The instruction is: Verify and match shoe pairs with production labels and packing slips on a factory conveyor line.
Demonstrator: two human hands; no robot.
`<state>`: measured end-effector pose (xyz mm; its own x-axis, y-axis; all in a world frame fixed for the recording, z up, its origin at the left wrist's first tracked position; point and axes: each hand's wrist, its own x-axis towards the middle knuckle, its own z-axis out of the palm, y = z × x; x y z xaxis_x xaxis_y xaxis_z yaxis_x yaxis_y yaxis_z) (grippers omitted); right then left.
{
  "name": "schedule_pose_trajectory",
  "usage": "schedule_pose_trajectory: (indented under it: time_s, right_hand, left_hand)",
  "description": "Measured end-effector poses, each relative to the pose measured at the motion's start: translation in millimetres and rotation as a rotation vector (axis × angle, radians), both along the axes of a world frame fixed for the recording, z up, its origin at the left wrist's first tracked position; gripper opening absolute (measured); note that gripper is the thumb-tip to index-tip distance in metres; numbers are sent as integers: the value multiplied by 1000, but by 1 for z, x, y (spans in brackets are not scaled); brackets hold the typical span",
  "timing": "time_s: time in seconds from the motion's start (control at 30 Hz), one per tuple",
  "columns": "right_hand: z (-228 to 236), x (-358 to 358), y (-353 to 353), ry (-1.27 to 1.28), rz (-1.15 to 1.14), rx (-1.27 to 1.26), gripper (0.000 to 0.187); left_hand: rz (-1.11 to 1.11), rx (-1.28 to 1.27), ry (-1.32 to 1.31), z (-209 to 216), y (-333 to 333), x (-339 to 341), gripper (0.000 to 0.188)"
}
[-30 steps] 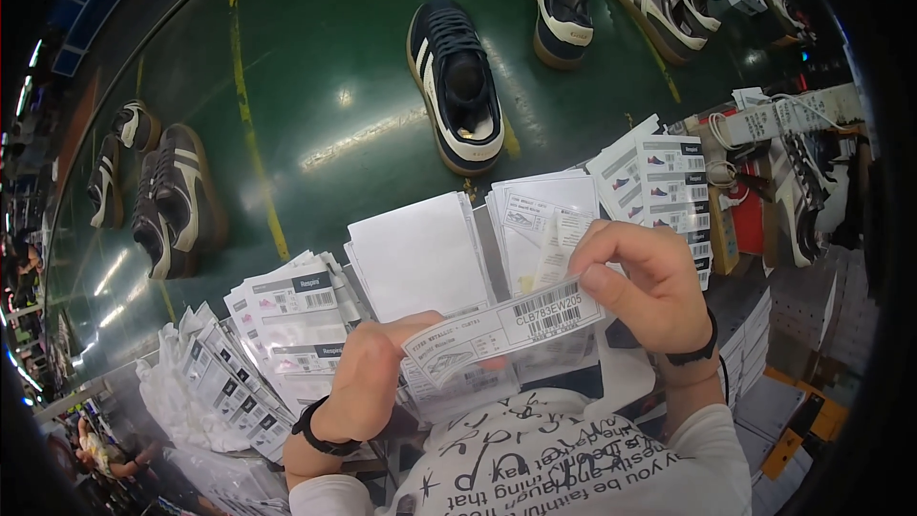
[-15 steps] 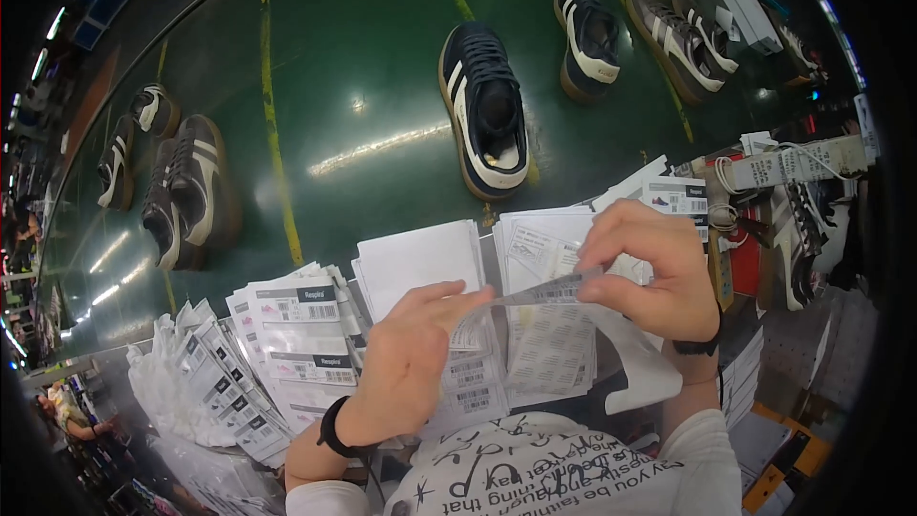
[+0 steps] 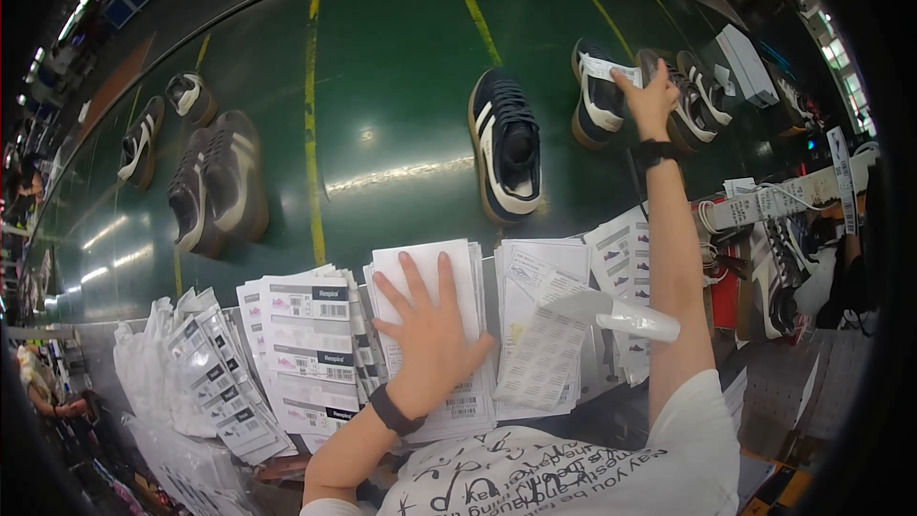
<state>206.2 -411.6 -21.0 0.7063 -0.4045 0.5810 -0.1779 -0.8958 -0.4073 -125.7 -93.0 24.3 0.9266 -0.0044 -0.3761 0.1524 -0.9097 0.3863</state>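
Observation:
My left hand [image 3: 430, 339] lies flat with fingers spread on a stack of white paper sheets [image 3: 396, 263]. My right arm is stretched out to the far right. Between its thumb and fingers, my right hand [image 3: 653, 107] pinches a small white label [image 3: 604, 68] at the laced front of a dark shoe with white stripes [image 3: 598, 115]. Another navy shoe with white stripes [image 3: 506, 153] stands alone near the middle of the green surface [image 3: 392, 67]. A sheet of small printed stickers [image 3: 543, 358] rests beside my left hand, with a curled translucent strip [image 3: 640, 320] at its top.
Brown shoes [image 3: 229, 172] stand at the left, and more [image 3: 690, 115] at the right behind my hand. Along the near edge lie printed label sheets [image 3: 306, 344], plastic-wrapped labels [image 3: 224, 392] and shoe-picture sheets [image 3: 619, 253]. A white box [image 3: 747, 65] sits far right.
My right hand has left the sticker strip and reached away to the far right shoe with a label. The strip now lies on the papers. My left hand has let go and flattened onto the stack.

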Motion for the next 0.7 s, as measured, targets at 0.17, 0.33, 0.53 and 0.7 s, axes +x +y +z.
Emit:
schedule_pose_trajectory:
  time_s: [0.17,0.33,0.53,0.7]
  right_hand:
    - [56,-150,77,516,821,902,33]
    - [38,-259,138,1497,904,1203,71]
    - [23,-277,178,1454,789,1161,55]
    - [53,-296,192,954,1106,801,30]
  left_hand:
    - [166,-615,-213,12,74,1,115]
    - [329,-1227,-89,1,106,-11,113]
    - [287,-1267,-175,-8,99,-12,112]
    - [286,-1179,-164,-9,102,-15,112]
